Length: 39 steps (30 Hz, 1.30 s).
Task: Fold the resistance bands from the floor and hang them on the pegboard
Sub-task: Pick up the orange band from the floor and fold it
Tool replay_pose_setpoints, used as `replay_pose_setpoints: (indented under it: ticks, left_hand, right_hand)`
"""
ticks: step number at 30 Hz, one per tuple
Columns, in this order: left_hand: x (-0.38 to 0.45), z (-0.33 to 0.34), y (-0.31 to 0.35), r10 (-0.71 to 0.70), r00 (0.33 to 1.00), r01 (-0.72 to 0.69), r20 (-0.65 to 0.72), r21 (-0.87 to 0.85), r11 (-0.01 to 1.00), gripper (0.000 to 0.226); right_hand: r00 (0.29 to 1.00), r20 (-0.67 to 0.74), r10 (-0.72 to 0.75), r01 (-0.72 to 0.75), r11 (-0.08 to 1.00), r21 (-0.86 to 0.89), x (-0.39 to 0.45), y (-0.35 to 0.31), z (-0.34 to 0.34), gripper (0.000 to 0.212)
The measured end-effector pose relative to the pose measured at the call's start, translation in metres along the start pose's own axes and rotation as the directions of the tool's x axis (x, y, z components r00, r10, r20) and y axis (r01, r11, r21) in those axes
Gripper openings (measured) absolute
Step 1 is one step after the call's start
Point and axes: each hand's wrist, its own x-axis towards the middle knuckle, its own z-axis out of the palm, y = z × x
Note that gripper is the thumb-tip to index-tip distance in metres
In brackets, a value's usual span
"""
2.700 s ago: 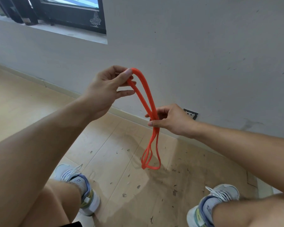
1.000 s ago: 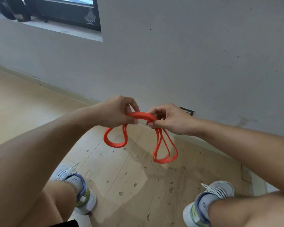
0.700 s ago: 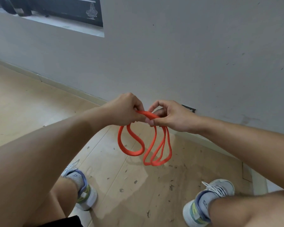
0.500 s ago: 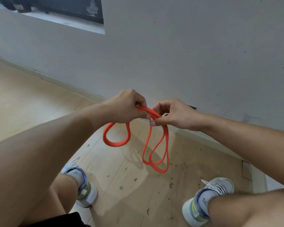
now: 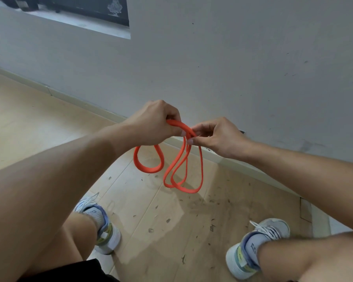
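Left hand point(image 5: 154, 124) curled closed around the top of the orange resistance band point(image 5: 182, 169), fist knuckles-up, the strap emerging from under the thumb side. Right hand point(image 5: 216, 137) just beside it — thumb and forefinger pinched shut on the same band where several strands bunch together. Both grips clamped on the band; the two hands nearly touching, a short arch of strap bridging them.

Below the grips: one short rounded loop hangs under the left hand, two or three longer loops dangle under the right, overlapping each other. All of it in the air at about knee height, clear of the wooden floor point(image 5: 39, 127), which shows scattered dark flecks. Person stands facing a grey wall point(image 5: 232, 58), a sneaker point(image 5: 102, 231) to each side below. No pegboard in sight; no other bands visible either.

Step in hand, as I read it: folding — gathering the band into stacked loops, partway done, since the loops are uneven in length.

Next move likely calls for passing the left-hand loop across to the right-hand pinch so all folds share one bunch, then evening them. Slack rubber — loops could slip out during that handover.
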Motion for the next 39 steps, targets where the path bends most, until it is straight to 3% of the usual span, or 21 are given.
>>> replay_pose_setpoints:
  ticks: [9, 16, 26, 35, 39]
  left_hand:
    - [0.000, -0.007, -0.002, -0.074, 0.997, 0.074, 0.022, 0.012, 0.997, 0.021]
    - [-0.002, -0.008, 0.000, -0.050, 0.997, 0.049, 0.051, 0.022, 0.999, 0.019]
    - [-0.004, -0.007, 0.001, -0.016, 0.999, 0.017, 0.044, -0.032, 0.999, 0.021]
    - [-0.007, -0.010, -0.003, -0.025, 0.998, 0.037, 0.060, -0.221, 0.975, 0.019]
    - [-0.009, -0.014, -0.005, -0.034, 0.998, 0.045, 0.044, -0.266, 0.963, 0.023]
  right_hand:
    - [0.998, -0.049, -0.026, 0.027, 0.999, 0.022, -0.002, -0.004, -0.001, 0.014]
    - [0.999, 0.046, -0.012, 0.012, 1.000, -0.004, -0.003, -0.004, -0.002, 0.017]
    - [0.998, 0.059, 0.024, -0.026, 0.999, 0.034, -0.004, 0.000, 0.002, 0.020]
    - [0.994, 0.105, 0.016, -0.042, 0.966, 0.255, -0.005, -0.008, 0.009, 0.024]
    - [1.000, 0.019, -0.014, 0.008, 0.956, 0.292, -0.004, -0.015, 0.008, 0.025]
